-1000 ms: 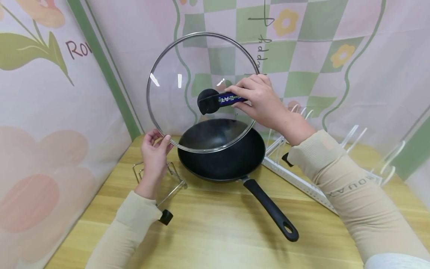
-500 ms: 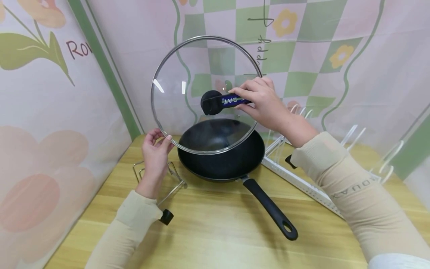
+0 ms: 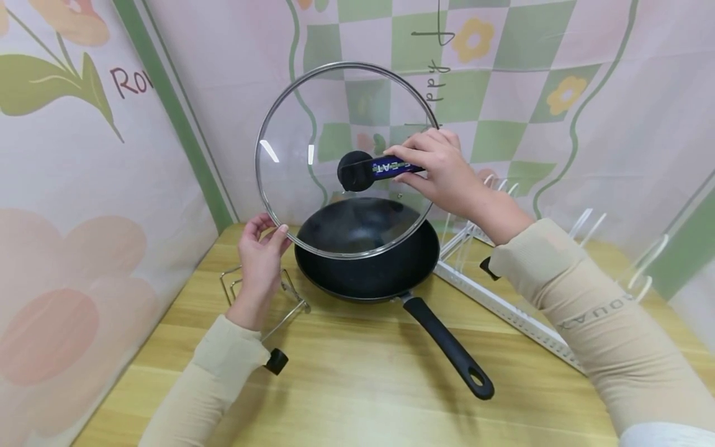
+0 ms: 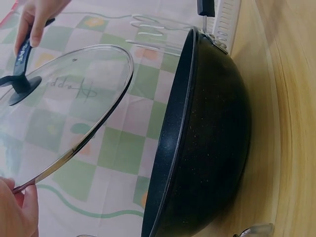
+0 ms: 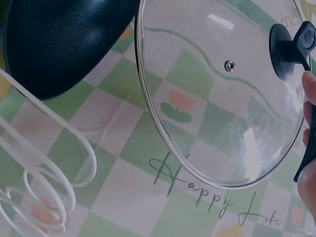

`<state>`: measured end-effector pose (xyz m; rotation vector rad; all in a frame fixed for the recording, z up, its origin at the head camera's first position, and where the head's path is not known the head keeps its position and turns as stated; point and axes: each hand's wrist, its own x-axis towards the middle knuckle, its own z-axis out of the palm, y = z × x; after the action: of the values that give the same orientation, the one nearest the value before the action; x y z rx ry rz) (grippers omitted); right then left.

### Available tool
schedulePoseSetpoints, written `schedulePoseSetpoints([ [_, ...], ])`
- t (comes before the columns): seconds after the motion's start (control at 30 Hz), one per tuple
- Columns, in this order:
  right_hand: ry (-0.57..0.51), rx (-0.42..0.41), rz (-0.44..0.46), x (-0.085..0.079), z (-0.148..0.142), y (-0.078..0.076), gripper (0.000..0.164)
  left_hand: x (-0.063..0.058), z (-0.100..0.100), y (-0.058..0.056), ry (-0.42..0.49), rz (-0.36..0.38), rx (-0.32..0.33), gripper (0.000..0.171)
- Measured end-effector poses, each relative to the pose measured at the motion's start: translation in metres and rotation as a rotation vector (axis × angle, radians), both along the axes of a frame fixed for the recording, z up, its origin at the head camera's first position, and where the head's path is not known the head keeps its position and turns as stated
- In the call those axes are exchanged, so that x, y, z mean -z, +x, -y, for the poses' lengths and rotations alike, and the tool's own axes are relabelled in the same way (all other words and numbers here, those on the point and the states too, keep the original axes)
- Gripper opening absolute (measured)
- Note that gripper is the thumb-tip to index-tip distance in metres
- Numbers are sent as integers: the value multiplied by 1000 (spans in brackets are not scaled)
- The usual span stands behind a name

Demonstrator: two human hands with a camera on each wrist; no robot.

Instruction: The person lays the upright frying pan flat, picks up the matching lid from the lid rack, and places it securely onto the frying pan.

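A round glass lid (image 3: 313, 124) with a metal rim is held tilted above a black wok (image 3: 380, 273), whose long handle points toward the front right. My right hand (image 3: 438, 164) grips the lid's black handle (image 3: 385, 166), which carries a blue label. At the lid's lower left my left hand (image 3: 261, 254) pinches the rim between thumb and fingers. In the left wrist view, the lid (image 4: 94, 74) stands apart from the wok's rim (image 4: 190, 84). A small steam hole shows in the glass in the right wrist view.
A white wire rack (image 3: 503, 304) stands on the wooden table (image 3: 346, 372) to the right, partly behind my right arm. A small metal wire stand (image 3: 287, 316) sits at the left, partly hidden by my left hand. Patterned cloth (image 3: 368, 37) hangs behind.
The lid has shifted slightly right and down, with my right hand moving along with it. My left hand stays at the rim, nearly in place. The wok has not moved.
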<state>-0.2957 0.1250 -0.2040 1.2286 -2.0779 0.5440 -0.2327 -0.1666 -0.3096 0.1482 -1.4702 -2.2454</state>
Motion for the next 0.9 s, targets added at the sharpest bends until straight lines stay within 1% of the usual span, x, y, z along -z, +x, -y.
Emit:
schedulePoseSetpoints([
  [0.27, 5, 15, 30, 1, -4, -1, 43, -2, 0, -1, -26, 15, 34, 27],
  [0.43, 3, 22, 51, 3, -6, 1, 40, -4, 2, -1, -43, 36, 36, 27],
  [0.7, -13, 32, 77, 9, -6, 0, 42, -4, 3, -4, -44, 67, 33, 27],
  [0.8, -17, 52, 92, 11, -6, 1, 40, -3, 4, -6, -43, 70, 32, 27],
  [0.9, -28, 78, 105, 12, -5, 3, 40, -3, 5, -7, -63, 65, 24, 27],
])
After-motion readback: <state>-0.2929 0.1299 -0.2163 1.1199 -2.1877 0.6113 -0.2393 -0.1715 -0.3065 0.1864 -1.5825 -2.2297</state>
